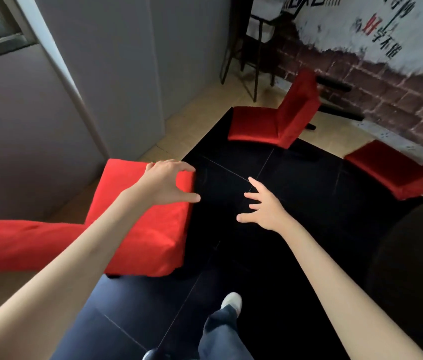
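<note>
Shoe (pixel 232 300) and jeans leg (pixel 220 331) stand at 6 o'clock on a dark floor (pixel 231 255) as a person stretches both bare arms forward. Just left of centre, at 9 o'clock, the left hand (pixel 165 181) hangs at the front corner of a red chair (pixel 142 229). The chair sits at 8 o'clock, its seat turned toward the middle of the room. Forefinger and thumb curve into an open claw on either side of that corner, apparently to take hold and shift the chair. Whether they touch the fabric cannot be told. The right hand (pixel 266 207), just off centre at 4 o'clock, holds nothing. Its fingers are spread wide above the floor, likely for balance or ready for the seat's other side. A dark round table (pixel 412 268) fills the edge at 4 o'clock. Beyond, a second chair (pixel 262 123) at 1 o'clock and a third chair (pixel 397 172) at 3 o'clock stand well apart. A lettered brick wall (pixel 399 100) closes the scene at 2 o'clock.
</note>
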A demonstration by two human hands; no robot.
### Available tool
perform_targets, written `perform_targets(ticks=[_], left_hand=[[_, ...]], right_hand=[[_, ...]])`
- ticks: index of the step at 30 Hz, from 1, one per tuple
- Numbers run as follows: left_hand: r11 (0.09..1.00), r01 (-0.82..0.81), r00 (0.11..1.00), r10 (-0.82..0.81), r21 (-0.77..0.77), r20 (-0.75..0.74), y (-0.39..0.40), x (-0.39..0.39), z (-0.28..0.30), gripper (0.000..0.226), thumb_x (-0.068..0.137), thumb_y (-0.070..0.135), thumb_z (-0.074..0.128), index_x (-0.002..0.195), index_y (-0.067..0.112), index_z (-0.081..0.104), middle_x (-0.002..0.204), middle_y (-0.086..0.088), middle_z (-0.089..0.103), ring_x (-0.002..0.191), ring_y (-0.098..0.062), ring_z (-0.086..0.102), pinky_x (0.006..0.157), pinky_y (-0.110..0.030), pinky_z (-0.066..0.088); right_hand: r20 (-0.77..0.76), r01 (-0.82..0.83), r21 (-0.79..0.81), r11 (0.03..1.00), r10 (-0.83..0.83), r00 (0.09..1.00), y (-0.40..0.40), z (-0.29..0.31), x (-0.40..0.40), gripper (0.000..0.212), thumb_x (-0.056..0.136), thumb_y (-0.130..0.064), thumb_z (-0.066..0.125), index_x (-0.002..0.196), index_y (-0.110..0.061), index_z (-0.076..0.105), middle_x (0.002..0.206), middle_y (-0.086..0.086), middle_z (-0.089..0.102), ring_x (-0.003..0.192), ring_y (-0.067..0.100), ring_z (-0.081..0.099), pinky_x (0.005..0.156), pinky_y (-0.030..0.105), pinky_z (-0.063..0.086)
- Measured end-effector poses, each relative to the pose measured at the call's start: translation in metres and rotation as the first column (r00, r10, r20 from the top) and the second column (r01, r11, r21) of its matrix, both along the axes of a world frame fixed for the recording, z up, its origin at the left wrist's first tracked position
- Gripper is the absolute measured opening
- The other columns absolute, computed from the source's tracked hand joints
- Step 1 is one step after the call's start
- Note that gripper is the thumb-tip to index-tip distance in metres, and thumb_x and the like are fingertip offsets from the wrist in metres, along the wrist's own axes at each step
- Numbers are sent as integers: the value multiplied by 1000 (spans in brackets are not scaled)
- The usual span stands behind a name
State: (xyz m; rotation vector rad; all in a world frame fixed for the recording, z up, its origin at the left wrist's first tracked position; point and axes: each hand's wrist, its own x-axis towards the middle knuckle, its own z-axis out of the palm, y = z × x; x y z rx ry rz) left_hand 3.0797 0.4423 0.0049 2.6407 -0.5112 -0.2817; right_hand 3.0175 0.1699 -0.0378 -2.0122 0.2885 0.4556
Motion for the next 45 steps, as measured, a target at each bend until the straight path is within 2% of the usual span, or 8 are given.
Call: perform_targets(ticks=[10,16,23,31,33,35,38,45], left_hand=[[999,-39,999,39,3,-28,-150,112,-7,67,70,59,73,128,32,56,112,7,58,117,-21,51,102,-38,25],[998,-66,996,66,11,-53,-192,182,-27,65,72,58,72,129,32,56,122,7,59,118,-19,50,98,-36,25],[998,-65,996,66,10,-67,-230,307,-48,65,73,58,72,130,33,54,128,6,58,121,-19,50,104,-40,24],[998,-64,995,65,11,-70,-260,474,-52,66,73,59,72,131,34,53,125,6,59,120,-21,52,104,-39,26],[998,-66,993,66,13,-95,-269,508,-53,67,73,58,72,132,32,52,107,6,62,118,-22,53,106,-40,25],[998,-56,992,57,8,-110,-280,537,-56,68,73,57,73,133,33,51,98,8,60,118,-22,53,107,-40,24],[999,-46,993,43,-25,-113,-300,581,-63,69,73,54,75,135,34,50,108,6,60,117,-21,53,107,-38,24],[996,-62,979,47,-70,-201,-353,692,-98,72,73,49,77,137,36,47,131,8,58,121,-18,53,109,-40,31]], right_hand=[[9,91,9,996,-91,996,-139,4,116,104,69,-13,86,151,-35,25,141,0,51,117,23,55,70,22,48],[-10,109,-3,994,-110,994,-191,-11,185,96,73,-18,84,150,-33,28,139,-1,52,107,15,55,87,32,50],[18,110,-39,993,-110,994,-225,-19,309,89,77,-24,81,150,-31,30,137,-3,54,94,4,59,58,12,42],[-12,157,-95,983,-159,987,-253,-19,459,83,82,-28,77,150,-30,30,137,-3,55,113,12,51,92,29,44],[-12,182,-94,979,-183,983,-262,-22,491,82,82,-29,76,150,-30,30,137,-3,55,114,13,52,95,32,45],[-17,200,-92,975,-203,979,-270,-25,518,82,82,-29,76,150,-30,30,137,-3,55,111,13,55,92,34,51],[-25,218,-85,972,-221,975,-284,-29,563,83,81,-29,77,150,-32,29,136,-5,55,99,5,54,70,13,45],[-29,241,-75,968,-244,969,-332,-58,677,83,83,-19,76,151,-27,28,138,2,55,118,16,54,82,22,45]])
